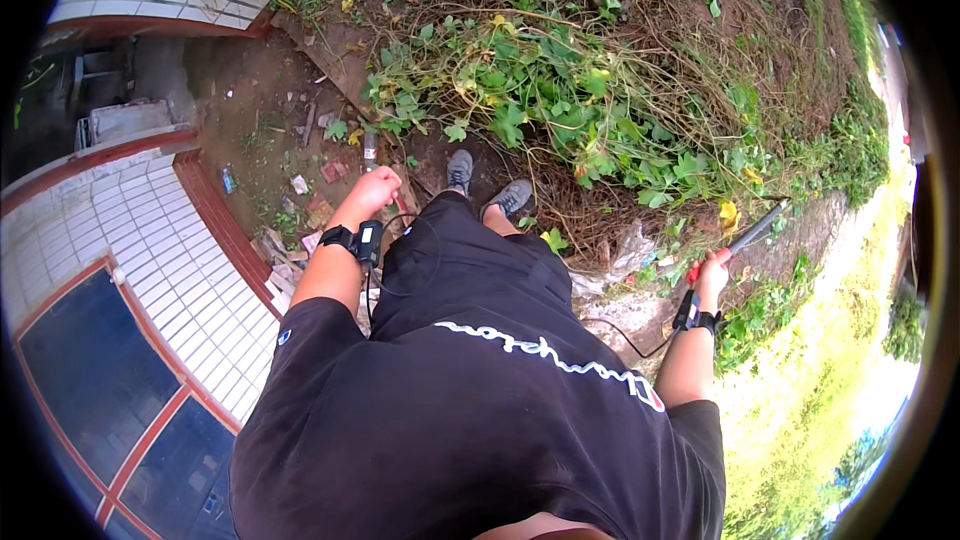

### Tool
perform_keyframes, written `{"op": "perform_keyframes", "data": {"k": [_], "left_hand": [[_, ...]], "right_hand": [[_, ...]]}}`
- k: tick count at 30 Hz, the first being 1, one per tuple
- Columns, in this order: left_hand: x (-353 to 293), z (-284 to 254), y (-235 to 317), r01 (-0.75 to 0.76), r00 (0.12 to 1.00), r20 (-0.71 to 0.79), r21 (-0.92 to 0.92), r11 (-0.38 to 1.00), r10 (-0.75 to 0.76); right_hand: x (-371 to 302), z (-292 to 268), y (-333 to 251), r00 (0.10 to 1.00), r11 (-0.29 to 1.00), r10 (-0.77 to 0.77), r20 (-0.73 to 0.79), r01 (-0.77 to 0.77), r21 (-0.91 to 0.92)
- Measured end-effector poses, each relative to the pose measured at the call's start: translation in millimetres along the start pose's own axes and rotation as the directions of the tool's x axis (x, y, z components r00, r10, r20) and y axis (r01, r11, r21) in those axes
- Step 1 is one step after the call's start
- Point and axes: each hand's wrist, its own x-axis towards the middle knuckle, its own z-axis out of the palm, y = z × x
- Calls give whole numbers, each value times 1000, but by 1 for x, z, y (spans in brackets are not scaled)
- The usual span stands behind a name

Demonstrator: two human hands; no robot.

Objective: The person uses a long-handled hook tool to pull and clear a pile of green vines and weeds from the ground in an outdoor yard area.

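Observation:
My right hand (pixel 711 278), out to the right, is closed around the red handle of a tool with a long, straight grey shaft or blade (pixel 757 228). That part points up and away to the right, toward the edge of the vines; its exact kind is unclear. My left hand (pixel 373 192) is held in front of my left thigh with its fingers curled in. A small bit of red shows at its fingers, but what they hold, if anything, I cannot make out. A small clear bottle (pixel 370 147) lies on the soil just beyond this hand.
A heap of green leafy vines and dry stems (pixel 560 90) spreads before my shoes (pixel 512 197). Broken bricks and rubble (pixel 285 258) lie beside a white-tiled wall (pixel 170 240) on the left. Thin black cables (pixel 625 338) hang from my wrist devices. Bright grass (pixel 820 340) lies right.

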Motion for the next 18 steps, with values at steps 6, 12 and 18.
{"op": "perform_keyframes", "data": {"k": [6,12,18], "left_hand": [[-21,-42,-85,212,977,-34,-17,977,-212],[-20,-68,-137,354,932,-17,-167,920,-362],[-1,-63,-138,271,954,-26,-339,901,-297]], "right_hand": [[-27,121,-78,892,896,-443,-85,442,-34],[-55,248,-175,825,893,-426,371,448,28],[-137,420,-134,747,661,-184,638,575,-482]]}}
